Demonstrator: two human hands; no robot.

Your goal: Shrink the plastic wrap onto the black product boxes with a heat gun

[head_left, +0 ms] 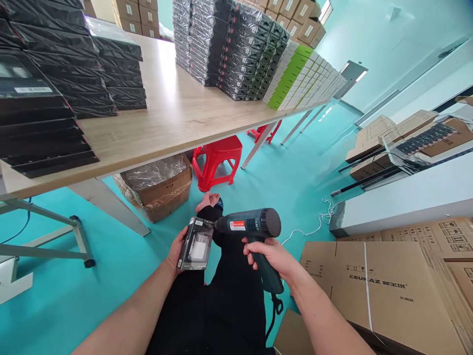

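My right hand [268, 254] is wrapped round the handle of a dark green heat gun [254, 222] with a red and white label. The nozzle points left, at the upper right corner of a small black box [196, 245]; I cannot tell whether it touches. My left hand [177, 249] grips that box by its left side, over my lap. The box has a pale picture on its face and a small barcode label near its top edge. A black cord hangs from the bottom of the heat gun's handle.
A wooden table [177, 118] carries stacks of black wrapped boxes [207, 44] and white-and-green boxes [295, 74]. Below are a red stool [218, 158] and a carton [162, 187]. Flattened cartons [388, 286] lie to my right. A white cable [306, 230] runs across the floor.
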